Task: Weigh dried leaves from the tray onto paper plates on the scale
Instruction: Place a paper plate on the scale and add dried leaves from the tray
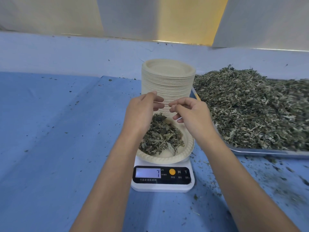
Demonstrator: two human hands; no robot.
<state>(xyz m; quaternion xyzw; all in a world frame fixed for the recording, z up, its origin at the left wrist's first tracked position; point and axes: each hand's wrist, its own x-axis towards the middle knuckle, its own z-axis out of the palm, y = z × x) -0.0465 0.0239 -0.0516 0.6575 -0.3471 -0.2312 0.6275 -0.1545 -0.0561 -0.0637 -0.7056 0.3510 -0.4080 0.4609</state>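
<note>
Both hands are hovering over a paper plate [168, 157] of dried leaves [160, 137] sitting on a white scale [163, 185] — the left hand [142, 111] and right hand [192, 114] curled, fingertips close together. Behind them a plate stack [167, 81] is standing; a heaped tray [267, 152] is lying to the right on the blue worktop [58, 131].

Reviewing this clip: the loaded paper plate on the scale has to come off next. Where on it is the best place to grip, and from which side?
Judging from this frame, grip the paper plate by its bare scalloped rim, near edge or right side, fingers under the lip, thumb on top. The dried leaves are heaped toward the left and back, and the stack of plates stands close behind, so the front-right is clearest. Lift it level.
</note>
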